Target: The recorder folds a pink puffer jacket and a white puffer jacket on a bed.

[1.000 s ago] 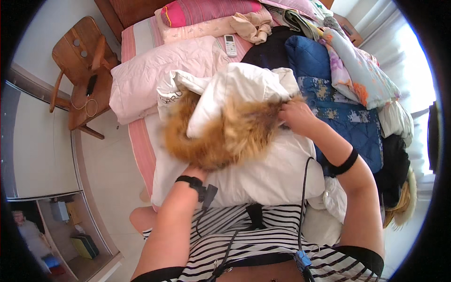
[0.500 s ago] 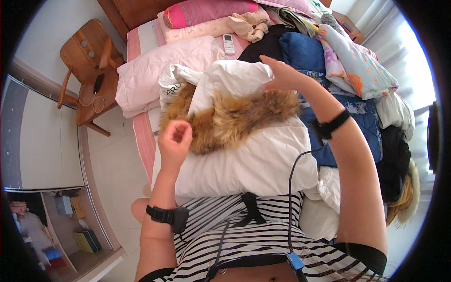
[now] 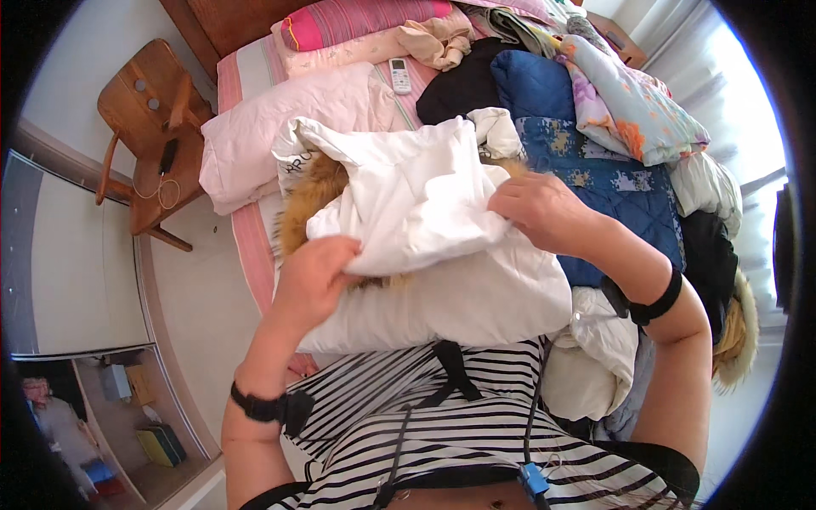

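Observation:
A white padded jacket (image 3: 442,310) with a brown fur trim (image 3: 302,208) lies folded on the bed in front of me. Its white hood fabric (image 3: 408,195) is spread toward me over most of the fur. At the near left corner of that fabric, my left hand (image 3: 316,276) is closed on the edge. My right hand (image 3: 544,211) pinches the fabric at its right side. Fur shows only on the left, in a small bit by the right hand, and just below the hood edge.
A pink quilt (image 3: 289,127) lies beyond on the left, and a remote control (image 3: 399,76) rests near the pillows. Blue quilted clothing (image 3: 608,195) and a floral bundle (image 3: 629,106) are piled on the right. Beside the bed stands a wooden chair (image 3: 153,127).
Both hands have taken hold of the white hood fabric and drawn it toward me across the fur. The right hand has come down from the far side, nearer to me.

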Tool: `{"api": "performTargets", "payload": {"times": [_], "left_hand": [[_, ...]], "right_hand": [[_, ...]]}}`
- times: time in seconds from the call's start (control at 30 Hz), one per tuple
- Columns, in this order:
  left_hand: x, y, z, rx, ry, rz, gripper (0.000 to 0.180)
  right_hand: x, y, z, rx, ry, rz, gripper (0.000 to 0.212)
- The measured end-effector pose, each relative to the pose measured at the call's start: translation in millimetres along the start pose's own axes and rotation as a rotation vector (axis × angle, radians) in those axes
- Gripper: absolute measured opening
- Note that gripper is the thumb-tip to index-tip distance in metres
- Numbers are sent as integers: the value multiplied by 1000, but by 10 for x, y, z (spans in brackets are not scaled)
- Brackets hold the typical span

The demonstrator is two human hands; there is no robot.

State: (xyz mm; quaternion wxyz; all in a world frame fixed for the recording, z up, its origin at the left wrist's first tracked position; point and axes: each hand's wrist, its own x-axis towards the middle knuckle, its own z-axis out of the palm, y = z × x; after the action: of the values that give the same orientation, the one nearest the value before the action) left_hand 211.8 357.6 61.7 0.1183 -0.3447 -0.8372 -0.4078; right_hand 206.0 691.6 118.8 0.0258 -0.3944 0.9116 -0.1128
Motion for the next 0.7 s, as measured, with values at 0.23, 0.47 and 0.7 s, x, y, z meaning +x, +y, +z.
{"api": "performTargets", "payload": {"times": [0.23,0.47,0.7], "left_hand": [[-138,207,-86,143,-277,87,13],[91,-185,-38,317,-163,-53,11],[1645,-797,-456,527,242,-125,21]], "right_hand": [[-179,-76,234,-77,-23,114,33],[-43,253,354,61,-59,335,28],[973,1159,-273,89,358,603,40]]}}
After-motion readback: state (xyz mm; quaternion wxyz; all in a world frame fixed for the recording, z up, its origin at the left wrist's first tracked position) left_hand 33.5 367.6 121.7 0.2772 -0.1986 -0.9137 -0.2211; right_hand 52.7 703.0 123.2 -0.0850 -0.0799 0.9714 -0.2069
